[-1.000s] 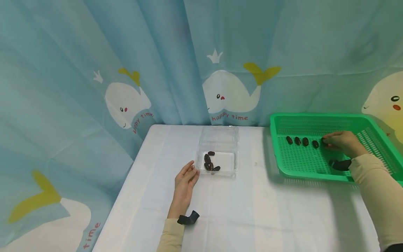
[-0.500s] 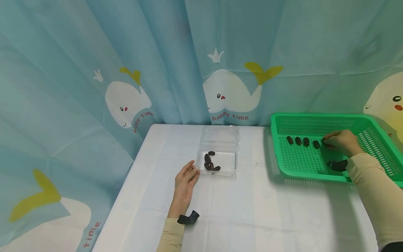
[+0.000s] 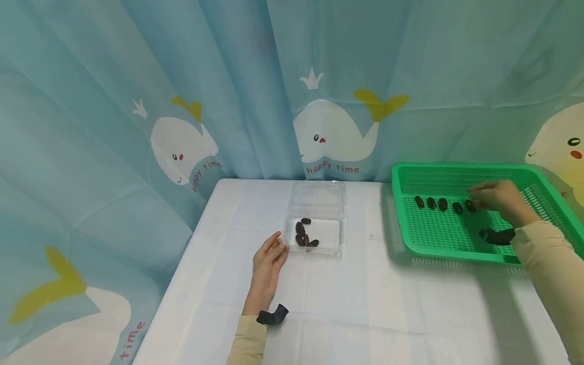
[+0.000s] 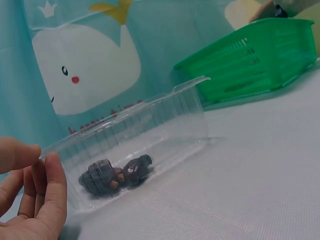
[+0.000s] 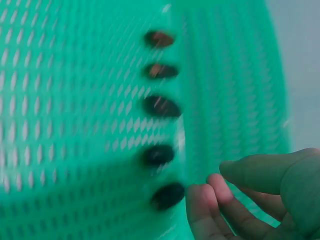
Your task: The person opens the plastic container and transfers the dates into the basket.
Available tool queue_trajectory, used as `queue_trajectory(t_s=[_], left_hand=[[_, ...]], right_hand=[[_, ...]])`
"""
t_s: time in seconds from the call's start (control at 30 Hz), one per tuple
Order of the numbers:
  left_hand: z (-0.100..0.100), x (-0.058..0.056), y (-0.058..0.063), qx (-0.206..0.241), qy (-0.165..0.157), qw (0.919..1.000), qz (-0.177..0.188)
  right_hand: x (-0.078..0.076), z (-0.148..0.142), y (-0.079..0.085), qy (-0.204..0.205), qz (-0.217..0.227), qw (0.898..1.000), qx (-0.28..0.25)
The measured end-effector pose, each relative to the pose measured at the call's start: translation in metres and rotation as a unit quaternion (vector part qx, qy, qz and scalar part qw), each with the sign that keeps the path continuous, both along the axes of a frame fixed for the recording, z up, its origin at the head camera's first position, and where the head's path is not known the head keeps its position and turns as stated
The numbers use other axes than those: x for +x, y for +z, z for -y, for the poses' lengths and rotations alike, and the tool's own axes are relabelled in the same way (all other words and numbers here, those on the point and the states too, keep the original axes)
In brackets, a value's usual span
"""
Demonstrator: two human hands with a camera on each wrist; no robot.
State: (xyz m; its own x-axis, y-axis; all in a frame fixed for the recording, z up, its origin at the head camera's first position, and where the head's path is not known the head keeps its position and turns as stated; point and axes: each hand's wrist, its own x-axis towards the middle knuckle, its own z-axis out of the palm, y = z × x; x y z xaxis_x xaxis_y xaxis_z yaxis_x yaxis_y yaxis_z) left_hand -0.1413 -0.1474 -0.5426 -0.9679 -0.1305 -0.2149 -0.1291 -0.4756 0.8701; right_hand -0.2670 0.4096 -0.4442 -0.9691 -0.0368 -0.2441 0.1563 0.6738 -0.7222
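Observation:
In the head view my left hand (image 3: 266,268) is at the left front corner of a clear plastic box (image 3: 337,238). The left wrist view has its thumb and fingertips pinching the rim of this box (image 4: 170,110). Several dark brown dates (image 3: 299,229) lie in the box, bunched toward its left side. My right hand (image 3: 499,201) hovers inside a green basket (image 3: 410,238), fingers extended and holding nothing. Beside its fingertips, a date (image 5: 168,196) ends a row of several dates (image 5: 161,106) on the basket floor.
The box's clear lid (image 3: 318,193) is folded back toward the curtain. A white cloth covers the table (image 3: 356,304), and a blue whale-print curtain (image 3: 255,101) hangs behind it. The basket is at the table's right rear.
My right hand has let go of the rightmost date and lifted slightly back from it. That date now shows in the row. The left hand and the box have stayed put.

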Motion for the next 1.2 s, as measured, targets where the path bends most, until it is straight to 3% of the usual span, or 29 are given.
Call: queue_trajectory(t_s=[0.33,0.63,0.97,1.2], left_hand=[[0.002,0.001,0.001,-0.011,0.007,0.9999,0.005],[0.002,0.0,0.003,-0.015,-0.003,0.9997,0.018],[0.002,-0.004,0.006,-0.017,-0.014,0.9996,0.016],[0.0,-0.005,0.007,-0.014,-0.01,0.9995,0.025]], right_hand=[[0.003,0.058,0.033,0.051,0.024,0.997,-0.049],[0.023,0.129,0.054,0.074,-0.013,0.991,-0.108],[0.046,0.192,0.056,0.094,-0.042,0.973,-0.206],[0.053,0.234,0.033,0.125,-0.031,0.966,-0.222]])
